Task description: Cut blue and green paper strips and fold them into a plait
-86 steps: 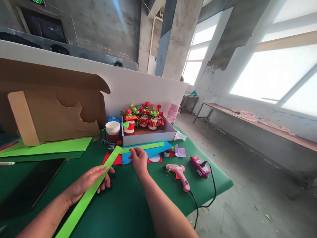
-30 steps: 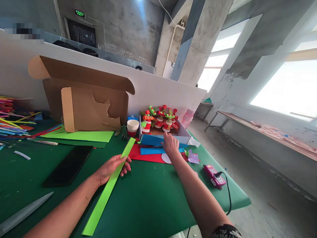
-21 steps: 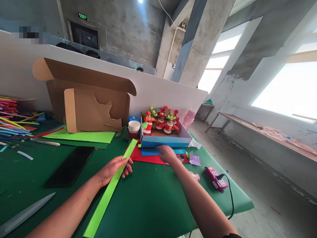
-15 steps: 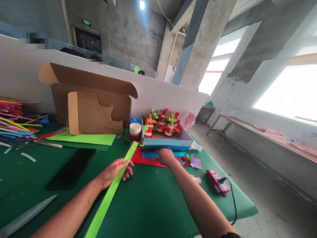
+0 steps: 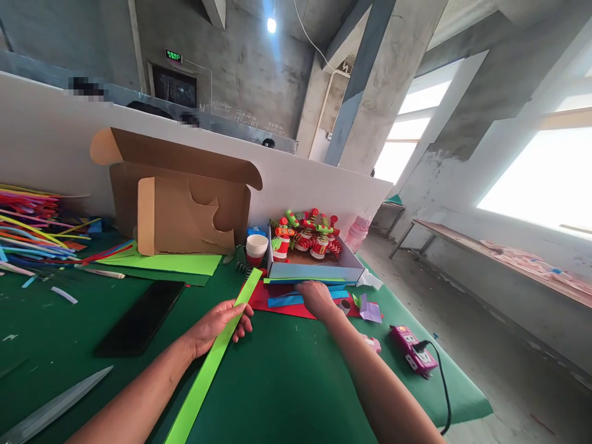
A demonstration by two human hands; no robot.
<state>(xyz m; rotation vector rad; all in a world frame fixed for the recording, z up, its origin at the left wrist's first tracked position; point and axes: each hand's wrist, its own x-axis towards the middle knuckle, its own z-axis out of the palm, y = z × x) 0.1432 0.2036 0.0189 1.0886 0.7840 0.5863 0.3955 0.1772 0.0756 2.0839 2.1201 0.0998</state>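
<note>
Green strip slants from mid-frame to the bottom edge, gripped in the left hand, thumb on top, fingers curled beneath, their tips showing past its right side. The right hand is at the blue paper before the tray on the tabletop; I cannot tell whether its fingers are clenched or grasping something.

Bright green strip, solid red paper
</note>
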